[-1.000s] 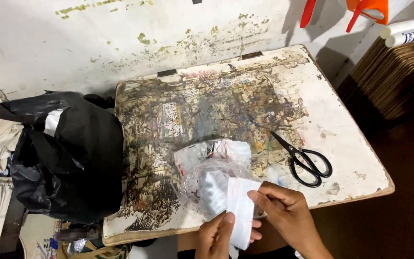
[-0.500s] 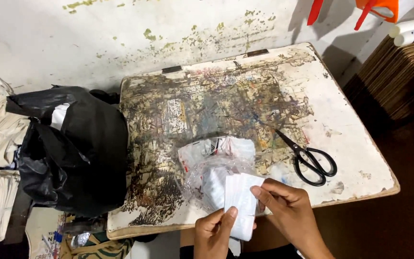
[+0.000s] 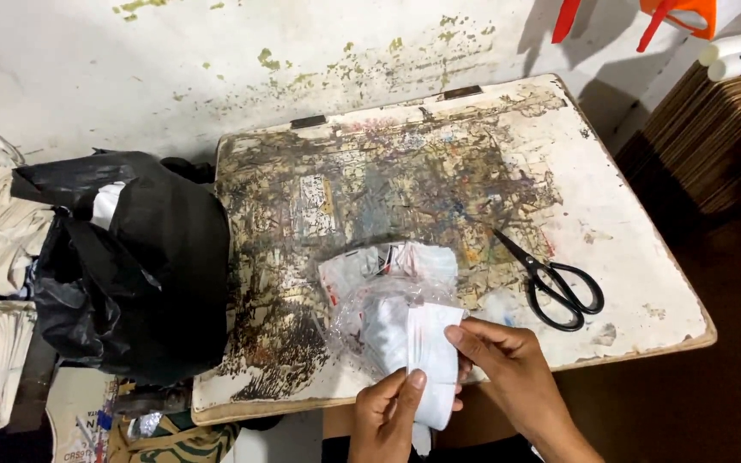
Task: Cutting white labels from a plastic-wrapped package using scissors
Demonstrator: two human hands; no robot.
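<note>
Against a stained white wall, a worn white wooden board (image 3: 628, 257), scarred with dark marks, is set as the work surface. At its near edge, a folded white paper piece (image 3: 433, 360) is pinched between 2 hands: the left hand (image 3: 385, 420) is closed on its lower edge with the thumb on top, and the right hand (image 3: 508, 364) is closed on its right edge with the fingertips. Behind the paper, touching it, a crumpled clear plastic bag (image 3: 379, 296) lies on the board. Right of the paper, apart from it, black-handled scissors (image 3: 551, 279) lie closed. Well left of the paper, beside the board, a bulging black plastic bag (image 3: 130, 266) is seen.
</note>
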